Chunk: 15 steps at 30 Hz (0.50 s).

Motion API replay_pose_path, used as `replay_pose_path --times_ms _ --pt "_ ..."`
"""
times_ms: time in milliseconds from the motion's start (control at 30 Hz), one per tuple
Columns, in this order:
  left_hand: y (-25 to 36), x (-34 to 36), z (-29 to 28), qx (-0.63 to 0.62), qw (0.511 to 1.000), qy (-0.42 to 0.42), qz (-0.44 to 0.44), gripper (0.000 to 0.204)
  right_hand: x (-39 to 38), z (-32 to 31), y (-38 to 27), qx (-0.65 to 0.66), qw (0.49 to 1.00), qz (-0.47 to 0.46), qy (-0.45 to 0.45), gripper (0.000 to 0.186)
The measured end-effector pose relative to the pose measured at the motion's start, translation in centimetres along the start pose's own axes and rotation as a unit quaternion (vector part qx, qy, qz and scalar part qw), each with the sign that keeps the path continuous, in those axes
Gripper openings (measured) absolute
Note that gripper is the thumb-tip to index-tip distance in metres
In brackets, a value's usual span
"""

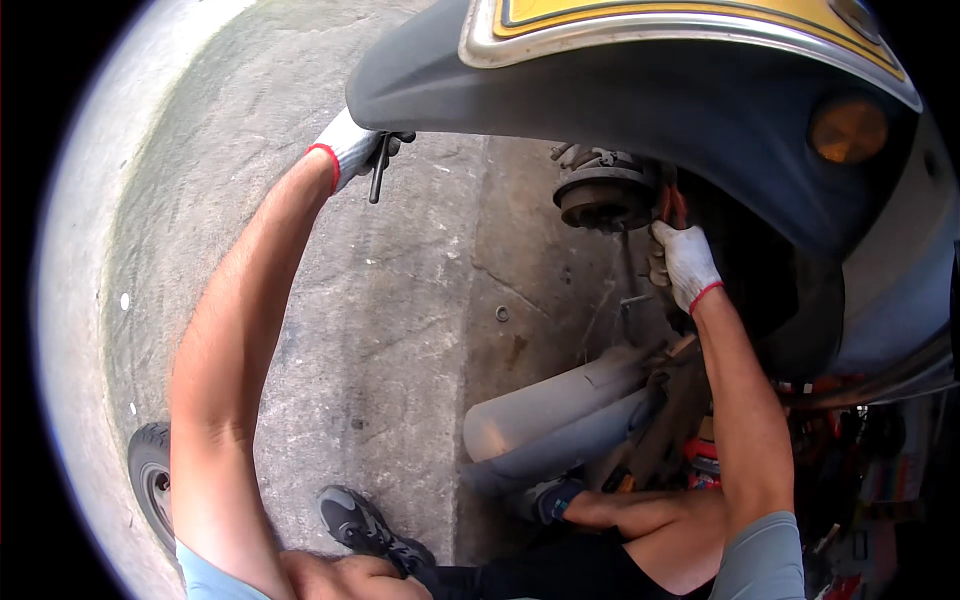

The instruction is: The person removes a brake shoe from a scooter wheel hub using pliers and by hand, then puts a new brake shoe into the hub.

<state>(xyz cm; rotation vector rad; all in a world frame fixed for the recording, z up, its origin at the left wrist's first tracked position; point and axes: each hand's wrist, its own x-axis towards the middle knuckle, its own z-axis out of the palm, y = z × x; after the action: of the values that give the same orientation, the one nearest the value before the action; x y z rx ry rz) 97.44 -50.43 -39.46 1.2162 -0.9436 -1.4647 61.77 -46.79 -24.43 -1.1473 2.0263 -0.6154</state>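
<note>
While the left hand [352, 152], upper left of centre, has its grip closed around a dark rod-shaped tool [378, 172], the right hand [688, 264], right of centre, has curled fingers just below a red piece [673, 207]; can't tell if that grip holds it. Round metal hub [603, 190] upper centre, left of the red piece, below dark fender [600, 95]. Grey silencer [550, 408] lower centre, small ring [502, 313] on floor [390, 300] mid-frame.

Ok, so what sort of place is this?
Likely a motorcycle or scooter repair spot: a dark fender near an exposed hub, a wheel apart on concrete ground, and the gloved right hand gripping a red-handled tool.
</note>
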Motion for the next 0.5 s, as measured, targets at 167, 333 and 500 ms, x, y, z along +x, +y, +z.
replay_pose_path --times_ms 167,333,500 --pt "-3.3 -0.7 -2.4 0.377 0.872 0.121 0.289 0.02 0.2 0.3 0.0 -0.001 1.0 0.001 0.001 0.019" --pt "-3.2 -2.5 -2.8 0.447 0.789 0.079 0.415 0.031 0.5 0.2 0.4 0.02 1.0 0.003 0.001 0.019" --pt "-2.6 -1.9 -3.4 0.451 0.782 0.079 0.422 0.021 0.2 0.6 0.0 0.0 1.0 0.011 0.021 0.022"
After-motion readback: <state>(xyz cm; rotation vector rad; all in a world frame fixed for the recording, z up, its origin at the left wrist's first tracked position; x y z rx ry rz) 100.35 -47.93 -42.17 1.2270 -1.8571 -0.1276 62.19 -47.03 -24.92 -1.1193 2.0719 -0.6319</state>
